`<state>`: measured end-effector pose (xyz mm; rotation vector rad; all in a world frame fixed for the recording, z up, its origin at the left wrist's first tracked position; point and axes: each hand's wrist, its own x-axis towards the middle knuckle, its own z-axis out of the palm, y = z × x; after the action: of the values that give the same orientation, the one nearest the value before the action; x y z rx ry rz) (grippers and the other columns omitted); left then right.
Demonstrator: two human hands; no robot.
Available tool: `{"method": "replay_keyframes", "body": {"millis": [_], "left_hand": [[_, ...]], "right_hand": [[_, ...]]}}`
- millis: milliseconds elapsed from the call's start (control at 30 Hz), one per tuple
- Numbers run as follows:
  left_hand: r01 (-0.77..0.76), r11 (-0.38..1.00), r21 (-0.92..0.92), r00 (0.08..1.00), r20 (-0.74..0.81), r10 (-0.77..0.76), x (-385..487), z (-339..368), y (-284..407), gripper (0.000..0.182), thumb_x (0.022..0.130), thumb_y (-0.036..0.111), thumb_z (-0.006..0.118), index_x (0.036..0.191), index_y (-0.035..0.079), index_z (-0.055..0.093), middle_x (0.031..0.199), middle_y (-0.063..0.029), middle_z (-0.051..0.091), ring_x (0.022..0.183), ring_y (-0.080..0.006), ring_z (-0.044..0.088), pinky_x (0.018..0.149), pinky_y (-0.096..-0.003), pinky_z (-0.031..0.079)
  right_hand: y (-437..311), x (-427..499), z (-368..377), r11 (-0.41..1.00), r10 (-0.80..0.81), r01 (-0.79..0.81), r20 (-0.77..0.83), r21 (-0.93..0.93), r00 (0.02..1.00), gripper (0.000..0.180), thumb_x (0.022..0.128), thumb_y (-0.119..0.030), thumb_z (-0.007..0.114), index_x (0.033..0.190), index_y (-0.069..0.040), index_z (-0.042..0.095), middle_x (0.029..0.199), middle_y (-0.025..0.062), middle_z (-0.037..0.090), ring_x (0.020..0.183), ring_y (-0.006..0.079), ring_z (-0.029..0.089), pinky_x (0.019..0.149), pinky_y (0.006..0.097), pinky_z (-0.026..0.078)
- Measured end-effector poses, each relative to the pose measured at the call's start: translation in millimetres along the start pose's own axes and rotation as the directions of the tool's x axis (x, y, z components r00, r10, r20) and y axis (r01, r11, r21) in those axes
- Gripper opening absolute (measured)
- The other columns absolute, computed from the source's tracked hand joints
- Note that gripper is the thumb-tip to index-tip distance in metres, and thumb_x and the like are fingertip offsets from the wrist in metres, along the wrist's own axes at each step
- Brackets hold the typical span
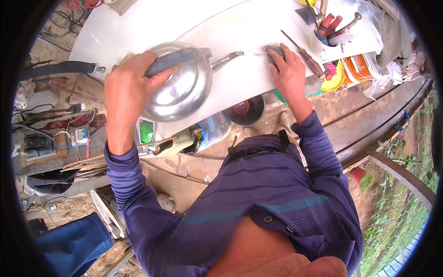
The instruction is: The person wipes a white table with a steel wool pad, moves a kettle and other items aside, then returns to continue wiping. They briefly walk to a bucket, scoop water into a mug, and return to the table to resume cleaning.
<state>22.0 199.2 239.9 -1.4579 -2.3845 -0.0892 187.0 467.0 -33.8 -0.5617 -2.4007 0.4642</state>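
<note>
A shiny metal kettle point(183, 93) with a spout and a dark handle point(173, 61) stands on the white table point(238, 79). My left hand point(129, 79) grips that handle from the left, thumb and fingers around it. To the right of the spout, my right hand point(287, 69) has its fingers on a grey scouring pad of metal wool point(274, 54), which rests on the table top. Faint dark smudges lie on the table between spout and pad. Just right of my right hand lies a screwdriver point(306, 59) with a dark red translucent handle.
A white mug point(320, 50) holding pliers and other tools stands at the back right, by a clear plastic bag point(372, 20). Below the table's near edge are a dark bowl point(254, 112) and a yellow round container point(335, 78). Cables and an electrical switch point(39, 147) are at left.
</note>
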Motion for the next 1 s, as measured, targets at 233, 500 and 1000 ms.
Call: {"method": "replay_keyframes", "body": {"millis": [233,500,1000], "left_hand": [[0.13,0.989,-0.074,0.99,-0.048,-0.134,-21,1,-15,0.033,0.082,0.026,0.091,0.096,0.002,0.073,0.076,-0.0167,0.067,0.061,-0.0286,0.061,0.06,-0.0354,0.051],[0.425,0.889,-0.173,0.901,-0.017,-0.434,-60,8,-34,0.033,0.083,0.025,0.091,0.097,0.001,0.073,0.073,-0.0151,0.065,0.062,-0.0203,0.059,0.06,-0.0336,0.05],[0.486,0.825,-0.289,0.838,-0.114,-0.534,-95,26,-38,0.034,0.084,0.023,0.091,0.098,-0.001,0.072,0.073,-0.0129,0.066,0.065,-0.0158,0.058,0.061,-0.0312,0.049]], "right_hand": [[-40,-12,-15,0.965,-0.262,0.252,0.238,0.072,0.935,0.049,0.088,-0.014,0.071,0.137,-0.011,0.068,0.154,0.0198,0.054,0.136,0.0396,0.055,0.114,0.0509,0.043],[-21,57,35,0.981,-0.108,0.118,0.077,-0.151,0.991,0.039,0.099,-0.012,0.055,0.136,-0.009,0.066,0.152,0.0279,0.053,0.139,0.0426,0.053,0.115,0.0538,0.041],[51,187,155,0.964,-0.261,0.264,0.087,-0.026,0.961,0.037,0.101,-0.014,0.051,0.133,-0.007,0.068,0.138,0.0239,0.065,0.13,0.0396,0.06,0.107,0.0519,0.047]]}}
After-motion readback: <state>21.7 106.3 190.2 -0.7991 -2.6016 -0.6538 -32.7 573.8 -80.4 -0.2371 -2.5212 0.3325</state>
